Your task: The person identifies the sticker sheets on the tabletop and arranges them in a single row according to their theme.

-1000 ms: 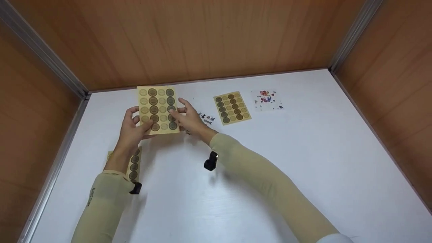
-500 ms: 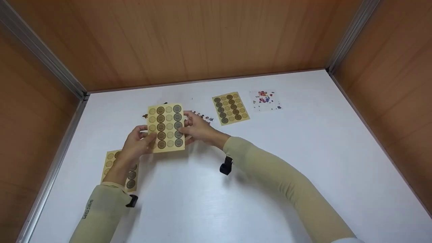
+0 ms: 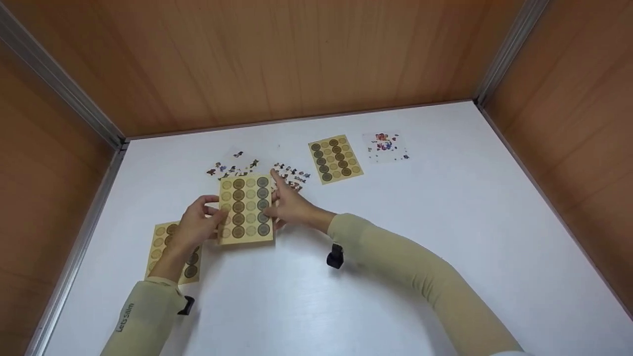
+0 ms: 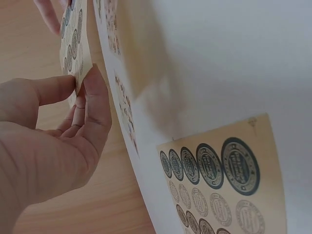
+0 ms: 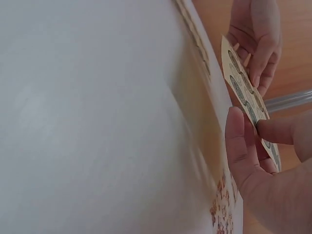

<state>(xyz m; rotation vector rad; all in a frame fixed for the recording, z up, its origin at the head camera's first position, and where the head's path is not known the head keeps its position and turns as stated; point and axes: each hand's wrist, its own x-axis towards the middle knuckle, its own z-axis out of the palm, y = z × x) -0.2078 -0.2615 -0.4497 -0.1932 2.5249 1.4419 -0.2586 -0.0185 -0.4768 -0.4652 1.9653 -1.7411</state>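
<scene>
Holding the sticker sheet flat probably calls for an even, light grip, the left hand and right hand pinching its opposite side edges above the tabletop.

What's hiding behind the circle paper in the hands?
Past the top edge of the paper, tiny colourful pictures show on the white table. What the paper covers can't be seen.
</scene>
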